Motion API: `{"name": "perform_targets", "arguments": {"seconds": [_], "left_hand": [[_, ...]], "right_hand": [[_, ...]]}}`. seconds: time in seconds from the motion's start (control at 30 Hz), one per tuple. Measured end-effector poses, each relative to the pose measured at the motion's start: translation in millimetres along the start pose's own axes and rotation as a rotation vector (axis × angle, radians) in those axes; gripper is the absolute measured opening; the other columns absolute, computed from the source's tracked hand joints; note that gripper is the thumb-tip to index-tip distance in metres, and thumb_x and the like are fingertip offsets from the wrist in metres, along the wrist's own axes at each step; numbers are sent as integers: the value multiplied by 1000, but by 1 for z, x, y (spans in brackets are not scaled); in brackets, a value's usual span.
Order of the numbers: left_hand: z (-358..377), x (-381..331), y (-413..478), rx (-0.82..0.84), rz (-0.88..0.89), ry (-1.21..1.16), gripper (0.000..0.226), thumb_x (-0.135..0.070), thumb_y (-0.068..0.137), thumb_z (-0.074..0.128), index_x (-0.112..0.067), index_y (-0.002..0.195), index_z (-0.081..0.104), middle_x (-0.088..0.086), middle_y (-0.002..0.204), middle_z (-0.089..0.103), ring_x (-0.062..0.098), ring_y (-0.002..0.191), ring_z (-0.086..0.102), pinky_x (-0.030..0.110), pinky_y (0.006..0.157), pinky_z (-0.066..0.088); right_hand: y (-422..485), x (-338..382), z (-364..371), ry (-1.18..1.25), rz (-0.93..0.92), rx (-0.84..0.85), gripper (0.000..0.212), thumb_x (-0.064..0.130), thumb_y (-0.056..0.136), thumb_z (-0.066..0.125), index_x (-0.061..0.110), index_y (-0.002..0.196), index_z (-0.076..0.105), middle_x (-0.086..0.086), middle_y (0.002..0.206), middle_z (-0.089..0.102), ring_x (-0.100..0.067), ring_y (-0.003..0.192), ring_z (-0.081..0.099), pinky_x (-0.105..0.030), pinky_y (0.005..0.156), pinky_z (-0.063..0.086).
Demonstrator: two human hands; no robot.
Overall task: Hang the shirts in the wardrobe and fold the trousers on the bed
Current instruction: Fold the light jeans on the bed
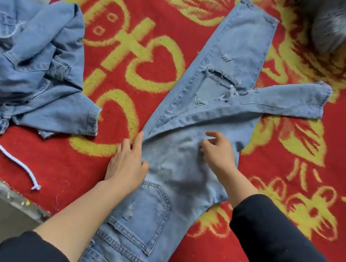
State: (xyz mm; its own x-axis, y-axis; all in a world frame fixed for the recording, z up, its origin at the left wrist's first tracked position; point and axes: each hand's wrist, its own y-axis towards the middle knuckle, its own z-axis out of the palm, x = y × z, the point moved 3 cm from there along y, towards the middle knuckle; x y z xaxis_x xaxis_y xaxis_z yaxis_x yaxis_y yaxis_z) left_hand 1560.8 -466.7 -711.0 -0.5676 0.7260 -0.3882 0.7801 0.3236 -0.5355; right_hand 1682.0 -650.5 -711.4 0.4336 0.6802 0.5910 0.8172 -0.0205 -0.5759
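Light blue ripped denim jeans (174, 176) flat on red-and-yellow patterned blanket (174, 17), waistband nearest, partly cut off
Long axis runs away; one leg straight, other crossed rightward. Left hand (126, 166) presses flat; right hand (218, 154) loose-fingered, gripping nothing

Pale ripped jeans (190, 147) lie on a red-and-yellow blanket (278, 147), left hand (126, 166) flat on them, right hand (218, 154) hovering.

Light blue ripped jeans (190, 156), red blanket (163, 16) with yellow floral pattern, black sleeves (295, 252), white drawstring (15, 160)
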Motion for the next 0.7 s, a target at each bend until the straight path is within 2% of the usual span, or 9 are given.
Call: {"name": "perform_targets", "arguments": {"seconds": [0.1,0.17,0.27,0.37,0.43,0.5,0.57,0.63,0.7], "left_hand": [[-5,-33,41,-77,147,67,68,-31,95,49,-23,150,12,10,134,32,27,123,32,38,93,38],[-4,-53,68,-96,228,127,66,-37,94,50,-25,150,16,12,144,23,28,131,24,40,101,35],[-2,-75,104,-87,310,162,73,-42,91,56,-26,150,16,13,157,4,28,144,5,40,114,19],[-3,-92,132,-69,384,102,80,-45,86,61,-29,150,15,10,160,-2,25,147,-4,35,117,10],[-8,-100,149,-90,415,62,83,-46,84,62,-29,150,16,7,160,3,25,147,-1,35,117,13],[-11,-101,161,-105,447,39,83,-46,81,64,-30,149,19,5,160,9,23,147,3,38,116,18],[-13,-97,167,-106,477,26,80,-46,81,64,-31,148,25,3,159,14,22,147,5,41,115,24],[-13,-95,168,-116,497,-19,70,-52,81,59,-32,143,35,2,158,20,20,147,9,41,113,27],[-15,-93,169,-143,482,-108,58,-56,80,48,-35,135,49,0,153,31,15,145,15,36,109,32]], "right_hand": [[38,-3,-39,160,78,-165,31,19,85,53,12,115,54,-7,90,60,-28,78,63,-42,72,51],[65,-6,-65,266,139,-283,28,20,88,53,10,114,53,-8,88,59,-26,74,61,-41,70,52],[96,-4,-95,471,244,-418,16,20,91,53,6,97,53,-11,80,57,-23,63,58,-37,60,52],[122,-4,-116,713,357,-473,14,21,92,54,8,87,51,-7,77,56,-19,62,57,-31,57,51],[143,-7,-128,864,376,-491,13,23,88,59,13,90,51,-7,86,61,-20,72,61,-32,60,52],[160,-6,-139,966,366,-579,23,20,81,67,14,97,52,-7,99,65,-22,83,65,-33,65,56],[175,4,-151,918,338,-732,38,18,78,68,12,108,47,-4,97,63,-15,72,63,-19,58,54],[190,28,-167,826,246,-819,34,18,82,64,11,108,43,3,87,55,-6,60,51,-8,43,41],[208,64,-175,817,145,-793,34,10,76,65,12,108,50,0,89,58,-13,67,57,-19,54,47]]}}
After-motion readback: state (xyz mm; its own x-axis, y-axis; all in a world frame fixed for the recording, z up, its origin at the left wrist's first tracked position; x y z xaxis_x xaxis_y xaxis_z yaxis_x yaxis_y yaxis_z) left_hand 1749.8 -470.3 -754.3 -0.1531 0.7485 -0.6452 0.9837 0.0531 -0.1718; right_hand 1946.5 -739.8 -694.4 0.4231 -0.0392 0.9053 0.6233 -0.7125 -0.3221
